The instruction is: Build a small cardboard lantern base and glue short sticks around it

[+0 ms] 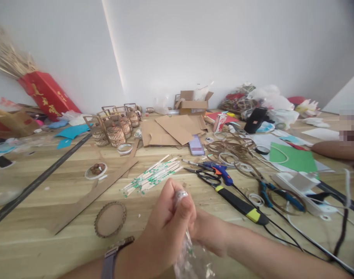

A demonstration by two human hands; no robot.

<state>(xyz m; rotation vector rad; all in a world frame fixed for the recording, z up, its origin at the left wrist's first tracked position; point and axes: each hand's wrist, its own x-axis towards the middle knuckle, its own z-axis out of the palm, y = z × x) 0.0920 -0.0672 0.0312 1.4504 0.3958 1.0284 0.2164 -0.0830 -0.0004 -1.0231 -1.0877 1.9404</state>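
Observation:
A clear crinkled plastic bag [191,257] hangs down from between my two hands, its upper end bunched in my grip. My left hand [168,221], with a watch on the wrist, is closed around it, thumb on top. My right hand [204,226] presses in from the other side, closed on the same bag and partly hidden behind the left. Just beyond lies a loose pile of wrapped wooden sticks [153,174] with green print. A round tray-like piece with a woven rim [110,219] rests left of my hands.
Black-handled scissors [207,176], a blue glue gun [220,170] and a black-and-yellow tool [240,204] lie to the right, among cables and pliers [265,193]. Small woven baskets [115,133] and cardboard sheets [173,130] stand behind. Another person's arm [336,149] reaches in at right.

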